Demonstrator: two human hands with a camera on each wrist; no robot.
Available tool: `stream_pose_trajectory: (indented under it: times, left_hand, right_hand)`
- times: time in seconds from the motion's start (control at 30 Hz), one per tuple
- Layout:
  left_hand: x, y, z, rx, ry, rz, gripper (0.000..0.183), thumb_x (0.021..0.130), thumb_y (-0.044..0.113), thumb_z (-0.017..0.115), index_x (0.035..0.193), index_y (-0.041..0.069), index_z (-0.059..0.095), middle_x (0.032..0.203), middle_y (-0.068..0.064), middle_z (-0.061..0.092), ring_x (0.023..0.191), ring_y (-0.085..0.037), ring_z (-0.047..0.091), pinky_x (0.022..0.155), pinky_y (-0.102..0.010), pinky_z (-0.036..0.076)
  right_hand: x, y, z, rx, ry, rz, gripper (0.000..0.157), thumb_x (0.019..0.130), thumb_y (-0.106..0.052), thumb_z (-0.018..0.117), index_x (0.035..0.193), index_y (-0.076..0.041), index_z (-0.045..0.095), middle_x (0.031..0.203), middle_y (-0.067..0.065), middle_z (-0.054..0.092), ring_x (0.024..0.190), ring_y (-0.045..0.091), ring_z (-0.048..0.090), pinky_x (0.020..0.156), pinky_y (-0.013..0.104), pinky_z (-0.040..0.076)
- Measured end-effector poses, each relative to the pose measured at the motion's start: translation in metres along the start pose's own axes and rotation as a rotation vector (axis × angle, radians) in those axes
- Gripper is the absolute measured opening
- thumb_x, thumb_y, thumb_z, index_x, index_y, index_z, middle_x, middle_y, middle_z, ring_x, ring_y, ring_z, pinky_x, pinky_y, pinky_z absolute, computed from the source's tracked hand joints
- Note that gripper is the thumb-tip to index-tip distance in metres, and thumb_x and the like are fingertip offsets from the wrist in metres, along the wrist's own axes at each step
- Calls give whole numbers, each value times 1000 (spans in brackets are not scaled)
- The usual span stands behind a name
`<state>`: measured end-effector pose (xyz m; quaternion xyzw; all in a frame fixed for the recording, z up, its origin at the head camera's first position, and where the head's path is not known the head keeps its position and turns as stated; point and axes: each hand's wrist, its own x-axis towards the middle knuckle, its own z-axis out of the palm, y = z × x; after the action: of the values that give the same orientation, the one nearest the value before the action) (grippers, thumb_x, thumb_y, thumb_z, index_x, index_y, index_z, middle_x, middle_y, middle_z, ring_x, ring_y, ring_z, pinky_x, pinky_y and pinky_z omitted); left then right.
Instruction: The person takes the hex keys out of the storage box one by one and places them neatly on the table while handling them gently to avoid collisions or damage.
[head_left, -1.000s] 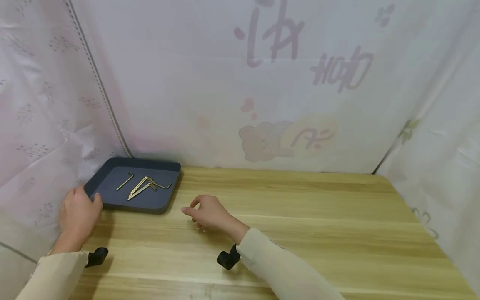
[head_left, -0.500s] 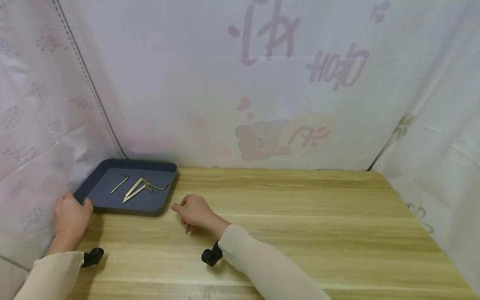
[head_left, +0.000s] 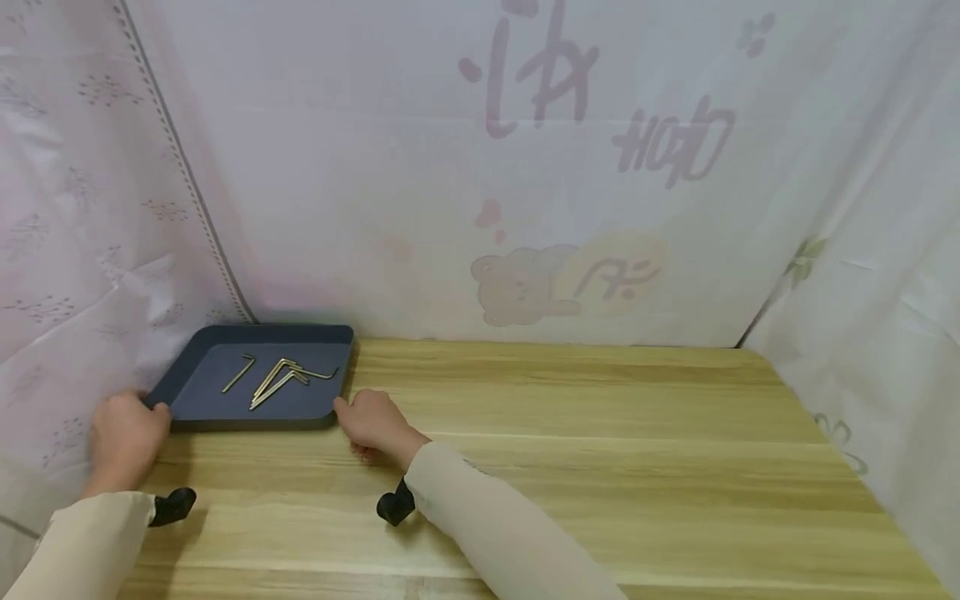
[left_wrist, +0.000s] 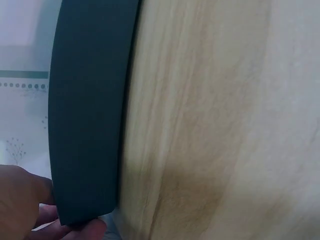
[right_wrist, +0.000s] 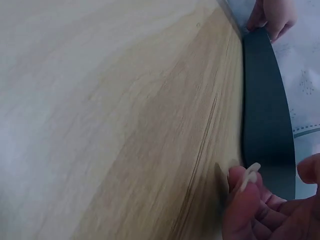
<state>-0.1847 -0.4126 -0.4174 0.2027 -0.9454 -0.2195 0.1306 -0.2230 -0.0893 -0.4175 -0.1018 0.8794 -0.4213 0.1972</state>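
Tray (head_left: 213,400) sits at left in the head view, on the surface (head_left: 600,433), bent metal rods (head_left: 272,389) inside; the right hand (head_left: 375,422), apart from it a second ago, has now reached its lower right corner, so hands meet it at both ends. Left wrist view: the left hand (left_wrist: 25,207) has its fingers clamped on the tray's end, lower left. Right wrist view: thumb and fingers, lower right, stand apart about the near end; whether they grip, I cannot tell.

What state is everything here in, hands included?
Tray: upright on the table, holding bent rods.
Lone bent rod: lying apart.
Other bent rods: bunched together.
Left hand: gripping the tray's near left corner.
Right hand: at the near right corner; grip unclear.
Cloth: hanging behind the table.
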Motion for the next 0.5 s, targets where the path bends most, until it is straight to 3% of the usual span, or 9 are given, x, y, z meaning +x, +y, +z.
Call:
stream_pose_trajectory:
  times: [0.07,0.17,0.2,0.27,0.4,0.5]
  left_hand:
    - [1,1,-1,-3,-6,17,39,91,11,47,108,-19,65,105,-43,62,90,-58,57,73,-58,48]
    - [2,0,0,-8,7,51,28,85,8,48,76,-13,65,72,-30,62,66,-43,54,56,-44,42]
    - [1,-1,1,-11,19,65,27,84,7,50,74,-13,65,69,-29,61,65,-43,54,55,-43,41]
    - [1,-2,4,-25,28,63,26,82,5,51,79,-15,68,74,-34,63,69,-48,55,59,-47,45]
    - [2,-1,6,-39,40,42,43,80,3,50,113,-21,64,113,-42,63,98,-62,56,81,-61,46]
    - [3,-1,5,-50,41,51,43,77,1,51,111,-21,65,109,-40,65,94,-58,59,70,-52,48]
  right_hand:
    - [4,0,1,-3,6,15,59,105,-43,43,55,-13,49,44,3,48,34,17,45,38,27,41]
    - [9,2,4,-36,10,11,64,104,-47,44,51,-12,49,39,3,44,32,18,44,39,28,41]
    - [10,3,5,-48,12,6,66,104,-47,45,48,-12,48,38,2,42,31,18,42,38,28,39]
    - [14,5,8,-71,12,-8,69,104,-44,46,43,-13,45,34,1,37,28,17,39,38,28,36]
    - [16,4,7,-115,35,-43,65,104,-32,43,42,-13,46,33,1,37,28,17,38,42,27,36]
    - [14,2,3,-161,56,-77,62,105,-29,42,45,-12,49,34,1,41,29,18,42,48,26,41]
